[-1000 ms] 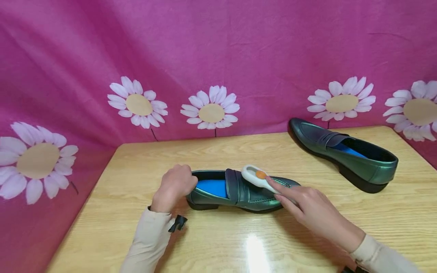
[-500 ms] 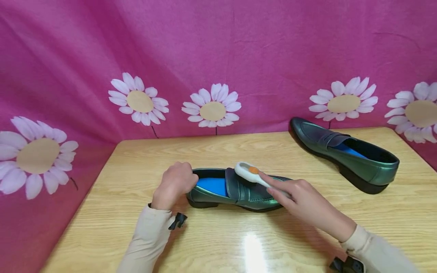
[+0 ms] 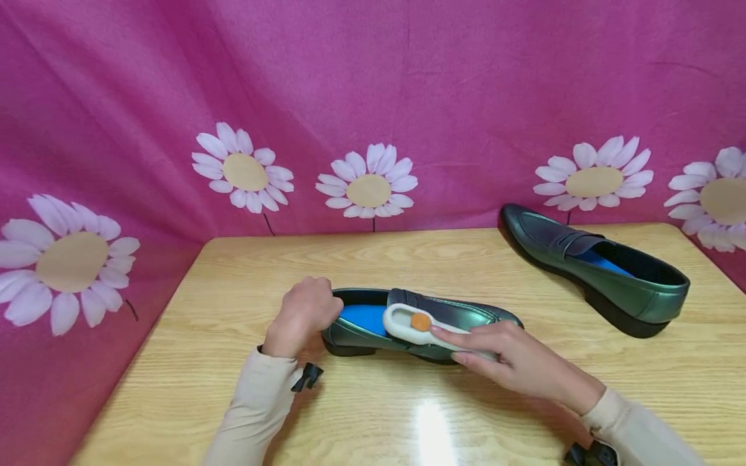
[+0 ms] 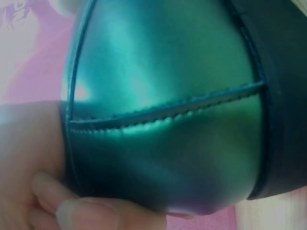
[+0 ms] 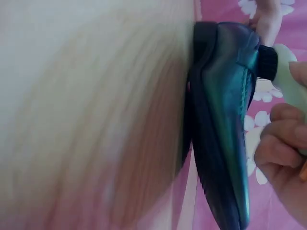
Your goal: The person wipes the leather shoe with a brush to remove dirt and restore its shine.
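Observation:
A dark green loafer with a blue insole lies on the table, toe to the right. My left hand grips its heel end at the opening; in the left wrist view, the fingers curl at the edge of the shiny heel. My right hand holds a white shoe brush with an orange button, index finger laid along it. The brush head overlaps the loafer's strap and near side. Its dark bristles face the loafer's upper in the right wrist view.
The matching loafer stands at the back right of the wooden table, toe pointing to the far left. A pink cloth with printed daisies hangs behind the table and along its left side.
The brush has moved left over the loafer, then toward its near side, with my right hand following. My left hand keeps its hold on the heel, and the loafer lies nearly where it was.

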`<state>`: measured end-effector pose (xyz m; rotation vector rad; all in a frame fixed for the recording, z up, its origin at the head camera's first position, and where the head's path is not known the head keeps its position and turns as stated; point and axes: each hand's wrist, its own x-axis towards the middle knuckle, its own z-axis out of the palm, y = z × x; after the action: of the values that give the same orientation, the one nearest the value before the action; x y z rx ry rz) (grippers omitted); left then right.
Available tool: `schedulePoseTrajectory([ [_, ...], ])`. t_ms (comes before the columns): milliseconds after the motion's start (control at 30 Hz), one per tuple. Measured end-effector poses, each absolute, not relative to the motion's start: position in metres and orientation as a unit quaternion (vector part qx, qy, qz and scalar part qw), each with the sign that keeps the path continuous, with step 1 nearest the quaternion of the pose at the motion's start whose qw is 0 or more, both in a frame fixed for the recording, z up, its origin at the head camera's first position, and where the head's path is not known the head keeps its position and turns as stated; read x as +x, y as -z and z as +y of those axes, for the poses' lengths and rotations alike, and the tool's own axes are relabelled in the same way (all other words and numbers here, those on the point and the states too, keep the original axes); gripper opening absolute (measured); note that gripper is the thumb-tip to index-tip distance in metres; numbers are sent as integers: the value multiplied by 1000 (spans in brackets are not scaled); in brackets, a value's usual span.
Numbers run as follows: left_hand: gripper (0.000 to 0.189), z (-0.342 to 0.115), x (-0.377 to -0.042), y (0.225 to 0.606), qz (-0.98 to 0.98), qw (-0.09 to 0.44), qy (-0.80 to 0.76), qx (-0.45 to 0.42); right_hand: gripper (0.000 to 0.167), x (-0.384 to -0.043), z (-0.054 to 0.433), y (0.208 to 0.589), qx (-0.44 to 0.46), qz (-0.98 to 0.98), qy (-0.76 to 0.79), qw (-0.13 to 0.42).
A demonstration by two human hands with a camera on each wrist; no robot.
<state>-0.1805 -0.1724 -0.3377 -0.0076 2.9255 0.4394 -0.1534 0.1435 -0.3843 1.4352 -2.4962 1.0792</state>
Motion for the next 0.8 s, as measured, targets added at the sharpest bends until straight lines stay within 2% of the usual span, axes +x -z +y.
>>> schedulePoseTrajectory([
  [100, 19, -173, -180, 337, 985, 93, -143, 0, 44, -154, 142, 383, 462, -809, -363, 17],
  [267, 18, -173, -180, 337, 985, 99, -143, 0, 46, -159, 129, 379, 354, -874, -331, 23],
  [400, 19, -172, -180, 338, 983, 100, -152, -1, 48, -163, 122, 377, 315, -894, -319, 28],
  [700, 37, -172, -179, 340, 983, 104, -153, -6, 43, -157, 142, 379, 419, -822, -383, -41],
  [800, 37, -173, -178, 339, 983, 103, -151, -6, 43, -158, 146, 380, 463, -795, -389, -39],
])
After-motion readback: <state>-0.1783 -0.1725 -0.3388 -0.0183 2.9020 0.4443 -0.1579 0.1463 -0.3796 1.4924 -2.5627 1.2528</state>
